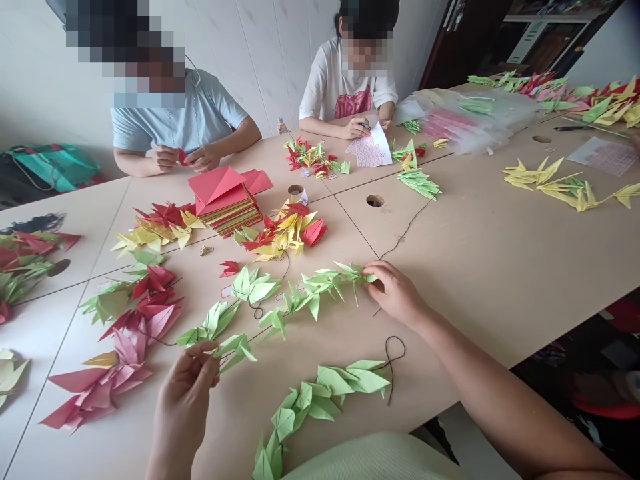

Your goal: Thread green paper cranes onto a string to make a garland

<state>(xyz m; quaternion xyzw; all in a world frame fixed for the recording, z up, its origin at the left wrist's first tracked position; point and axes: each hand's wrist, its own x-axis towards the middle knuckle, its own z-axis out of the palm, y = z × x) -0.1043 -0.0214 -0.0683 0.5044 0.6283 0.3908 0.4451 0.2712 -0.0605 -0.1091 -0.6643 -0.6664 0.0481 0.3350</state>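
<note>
A string of green origami cranes [314, 301] stretches between my two hands above the table. My left hand [187, 390] pinches its near left end, thumb against fingers. At the far right end, my right hand [397, 293] is closed on the last green crane, with dark thread trailing by it. A second green crane string [313, 399] curves along the table's near edge, ending in a loop of black thread [391, 363]. Beyond my left hand lie more green cranes [215, 323]. To its left is a garland of red and pink cranes [127, 350].
A stack of coloured paper squares [227, 215] stands mid-table, with red and yellow cranes [287, 233] beside it. Two people sit opposite; one [195, 120] folds red paper, another [345, 87] holds a pen over a printed sheet [373, 148]. Yellow cranes [545, 181] and plastic bags [465, 120] lie right.
</note>
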